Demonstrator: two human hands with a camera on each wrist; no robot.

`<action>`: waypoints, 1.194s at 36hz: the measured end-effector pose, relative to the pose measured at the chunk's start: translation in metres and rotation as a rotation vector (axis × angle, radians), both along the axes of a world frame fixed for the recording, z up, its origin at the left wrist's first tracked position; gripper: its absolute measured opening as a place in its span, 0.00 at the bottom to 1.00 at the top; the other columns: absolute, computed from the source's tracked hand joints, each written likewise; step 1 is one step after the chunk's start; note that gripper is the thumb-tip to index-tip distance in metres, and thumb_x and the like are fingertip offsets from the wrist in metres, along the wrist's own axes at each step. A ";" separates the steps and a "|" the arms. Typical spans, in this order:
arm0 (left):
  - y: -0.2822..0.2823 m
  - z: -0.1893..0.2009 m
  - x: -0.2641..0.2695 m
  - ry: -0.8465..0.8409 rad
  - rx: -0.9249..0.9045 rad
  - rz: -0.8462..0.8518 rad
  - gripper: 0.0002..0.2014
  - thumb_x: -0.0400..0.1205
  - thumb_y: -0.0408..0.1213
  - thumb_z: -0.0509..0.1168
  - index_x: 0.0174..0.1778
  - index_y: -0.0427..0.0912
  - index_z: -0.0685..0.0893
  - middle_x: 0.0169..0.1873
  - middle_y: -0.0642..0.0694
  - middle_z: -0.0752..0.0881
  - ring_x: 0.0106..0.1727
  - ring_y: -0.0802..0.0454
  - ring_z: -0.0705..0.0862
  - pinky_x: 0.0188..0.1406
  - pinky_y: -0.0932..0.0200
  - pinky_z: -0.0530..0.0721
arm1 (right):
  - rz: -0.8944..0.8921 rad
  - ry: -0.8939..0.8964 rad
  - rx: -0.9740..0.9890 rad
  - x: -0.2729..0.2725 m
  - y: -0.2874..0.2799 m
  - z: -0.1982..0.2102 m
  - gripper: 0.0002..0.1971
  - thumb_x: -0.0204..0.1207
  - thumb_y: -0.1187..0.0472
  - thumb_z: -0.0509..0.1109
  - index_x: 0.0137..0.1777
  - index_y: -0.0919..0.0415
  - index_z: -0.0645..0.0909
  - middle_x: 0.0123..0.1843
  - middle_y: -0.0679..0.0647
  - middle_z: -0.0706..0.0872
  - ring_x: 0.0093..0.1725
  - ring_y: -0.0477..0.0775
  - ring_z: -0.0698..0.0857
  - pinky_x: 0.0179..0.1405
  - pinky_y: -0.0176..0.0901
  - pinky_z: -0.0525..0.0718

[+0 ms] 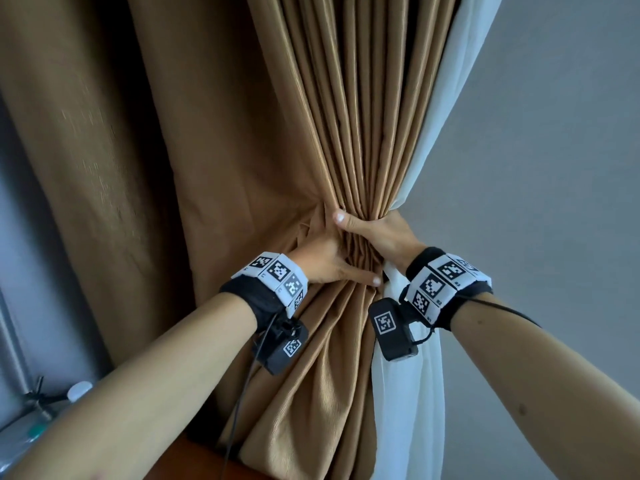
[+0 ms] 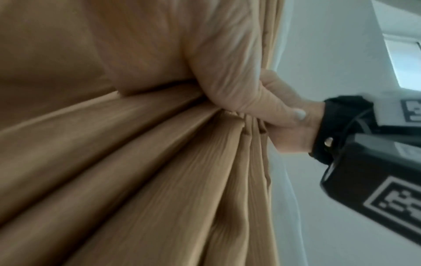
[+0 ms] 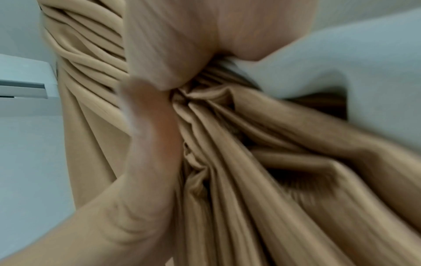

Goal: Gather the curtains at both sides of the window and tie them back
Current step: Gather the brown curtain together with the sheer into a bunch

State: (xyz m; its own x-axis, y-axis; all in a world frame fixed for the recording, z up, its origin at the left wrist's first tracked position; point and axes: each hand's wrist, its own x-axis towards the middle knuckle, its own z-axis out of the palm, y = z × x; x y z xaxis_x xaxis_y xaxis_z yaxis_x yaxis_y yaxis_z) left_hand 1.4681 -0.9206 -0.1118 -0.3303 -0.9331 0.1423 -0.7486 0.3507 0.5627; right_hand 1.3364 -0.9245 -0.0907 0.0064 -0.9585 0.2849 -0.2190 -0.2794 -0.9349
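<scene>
Tan, ribbed fabric: the brown curtain (image 1: pixel 349 109) is bunched into tight pleats at a pinch point roughly mid-frame in the head view, fanning out wide above and below it. A white sheer curtain (image 1: pixel 446 140) runs along its right edge and gets pulled in at the same pinch point, then hangs down under it.

Right hand (image 1: pixel 374 233) is wrapped round the bunch from the right, fingers curled over the pleats w/ fingertips (image 1: pixel 341 216) showing on the left side of the gather, so it's gripping both layers afaict. Left hand (image 1: pixel 329 263) sits just below/left of the pinch point, thumb stretched across the front of the folds, rest of the fingers tucked behind the cloth so it's clamping the bunch too. The two hands are touching or near enough.

Both wrists have black straps w/ white marker bands (image 1: pixel 273 275) and a small black camera box hanging under each. Grey wall (image 1: pixel 554 150) is right of the curtains. Bit of brown wood at the bottom under the brown curtain.
</scene>
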 end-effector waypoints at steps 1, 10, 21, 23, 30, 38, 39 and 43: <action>-0.006 -0.004 -0.002 0.013 0.032 0.010 0.71 0.49 0.77 0.75 0.85 0.52 0.51 0.82 0.42 0.59 0.84 0.44 0.57 0.84 0.41 0.57 | -0.015 0.026 0.007 0.002 -0.001 0.000 0.54 0.43 0.38 0.86 0.72 0.57 0.76 0.63 0.49 0.86 0.64 0.49 0.83 0.70 0.49 0.79; -0.001 -0.010 0.004 0.024 -0.026 -0.006 0.72 0.58 0.57 0.84 0.85 0.43 0.38 0.86 0.45 0.42 0.86 0.48 0.45 0.82 0.54 0.49 | -0.426 0.072 -0.043 0.016 -0.012 -0.009 0.37 0.60 0.44 0.79 0.68 0.55 0.74 0.57 0.48 0.85 0.61 0.55 0.84 0.60 0.43 0.82; -0.046 -0.014 0.075 0.387 0.147 0.313 0.41 0.73 0.70 0.61 0.71 0.40 0.79 0.64 0.45 0.84 0.64 0.47 0.83 0.66 0.52 0.82 | -0.438 0.081 -0.025 0.016 -0.022 -0.006 0.33 0.63 0.49 0.79 0.68 0.57 0.74 0.51 0.46 0.79 0.62 0.56 0.83 0.63 0.45 0.82; -0.056 -0.027 0.083 0.328 0.212 0.318 0.32 0.80 0.64 0.59 0.61 0.38 0.84 0.55 0.38 0.88 0.56 0.40 0.87 0.62 0.40 0.84 | -0.443 0.090 -0.006 0.017 -0.025 -0.006 0.34 0.62 0.48 0.79 0.67 0.59 0.74 0.51 0.46 0.78 0.61 0.57 0.83 0.63 0.49 0.83; -0.064 -0.009 0.099 0.532 -0.211 0.779 0.27 0.79 0.51 0.71 0.69 0.39 0.77 0.68 0.38 0.78 0.70 0.39 0.76 0.70 0.50 0.73 | -0.453 0.099 -0.001 0.017 -0.032 -0.009 0.36 0.60 0.46 0.79 0.68 0.58 0.75 0.58 0.51 0.84 0.62 0.58 0.83 0.64 0.53 0.83; -0.073 0.009 0.119 0.796 -0.093 0.706 0.70 0.62 0.53 0.84 0.85 0.45 0.38 0.85 0.42 0.51 0.82 0.45 0.62 0.79 0.50 0.64 | -0.458 0.088 -0.011 0.017 -0.033 -0.008 0.38 0.61 0.47 0.80 0.70 0.56 0.73 0.62 0.51 0.83 0.64 0.57 0.82 0.65 0.47 0.81; -0.077 0.006 0.122 0.821 -0.031 0.650 0.71 0.61 0.52 0.84 0.85 0.46 0.35 0.85 0.41 0.52 0.83 0.45 0.61 0.80 0.49 0.63 | -0.458 0.089 -0.014 0.017 -0.033 -0.008 0.38 0.61 0.46 0.80 0.71 0.56 0.72 0.63 0.52 0.83 0.64 0.57 0.81 0.65 0.47 0.81; -0.090 0.000 0.119 0.864 0.082 0.548 0.74 0.60 0.51 0.85 0.84 0.45 0.31 0.83 0.39 0.61 0.81 0.44 0.65 0.81 0.45 0.64 | -0.460 0.087 -0.019 0.021 -0.032 -0.008 0.40 0.59 0.45 0.80 0.71 0.56 0.73 0.63 0.52 0.83 0.64 0.58 0.82 0.66 0.53 0.82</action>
